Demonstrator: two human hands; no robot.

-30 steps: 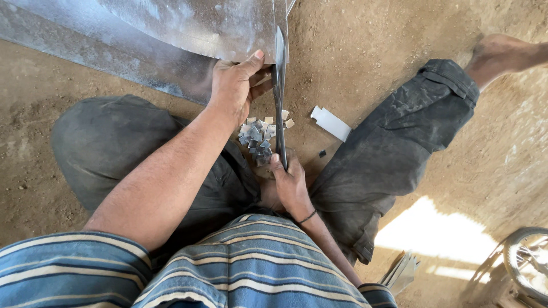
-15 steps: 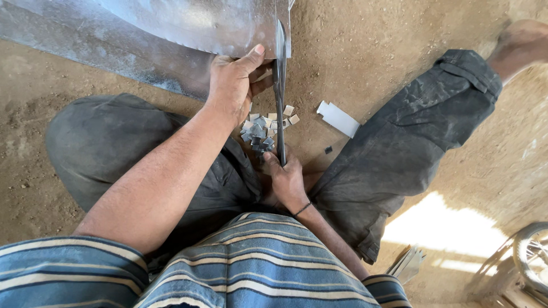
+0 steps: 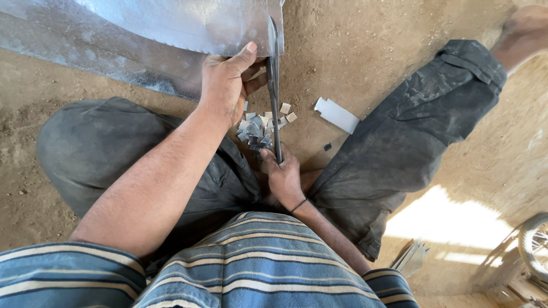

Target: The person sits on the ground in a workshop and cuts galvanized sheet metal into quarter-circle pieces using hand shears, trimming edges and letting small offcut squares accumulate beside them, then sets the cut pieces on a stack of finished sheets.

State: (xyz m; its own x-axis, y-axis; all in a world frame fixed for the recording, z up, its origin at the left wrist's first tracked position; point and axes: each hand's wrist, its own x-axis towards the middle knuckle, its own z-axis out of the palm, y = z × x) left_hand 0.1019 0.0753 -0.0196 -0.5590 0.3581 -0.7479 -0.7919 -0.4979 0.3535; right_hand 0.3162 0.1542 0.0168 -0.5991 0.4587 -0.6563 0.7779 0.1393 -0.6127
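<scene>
I sit on a dirt floor with my legs spread. My left hand (image 3: 227, 85) grips the near edge of a large shiny metal sheet (image 3: 171, 25) that lies across the top of the view. My right hand (image 3: 283, 177) is closed on the handles of long dark metal shears (image 3: 274, 85), whose blades run straight up into the sheet's edge beside my left thumb. A heap of small cut metal scraps (image 3: 260, 128) lies on the ground between my hands.
A white rectangular metal offcut (image 3: 337, 114) lies on the dirt to the right of the shears. More flat metal strips (image 3: 411, 256) lie by my right knee. Part of a wheel (image 3: 536, 245) shows at the right edge. My bare foot (image 3: 525, 28) is at the top right.
The view has shifted slightly. My left hand has moved up along the sheet's edge, closer to the shear blades. My right hand stays on the handles.
</scene>
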